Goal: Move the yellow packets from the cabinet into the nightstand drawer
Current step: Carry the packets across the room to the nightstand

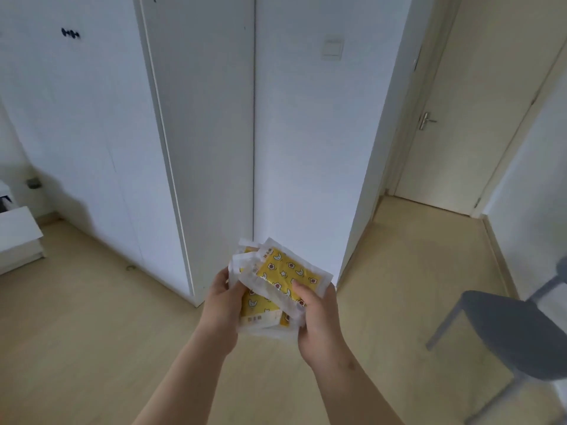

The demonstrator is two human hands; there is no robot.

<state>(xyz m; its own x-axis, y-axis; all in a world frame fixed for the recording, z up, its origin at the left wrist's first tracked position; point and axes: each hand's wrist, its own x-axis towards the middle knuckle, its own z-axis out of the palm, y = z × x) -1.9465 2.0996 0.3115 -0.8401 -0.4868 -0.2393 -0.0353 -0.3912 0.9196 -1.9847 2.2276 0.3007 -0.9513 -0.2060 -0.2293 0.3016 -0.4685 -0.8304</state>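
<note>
A small stack of yellow packets [283,273] with white crinkled edges and a star-and-moon print is held out in front of me at waist height. My left hand [221,305] grips the stack from its left side. From the right, my right hand [317,317] holds it with the thumb pressed on the top packet. The tall white cabinet [101,127] stands at the left with its doors closed. At the far left edge the white nightstand [17,237] shows only in part, with its drawer [15,223] pulled out.
A white wall corner [300,133] rises straight ahead. A cream door [454,124] with a metal handle is at the back right. A grey chair [518,329] stands on the wooden floor at the right.
</note>
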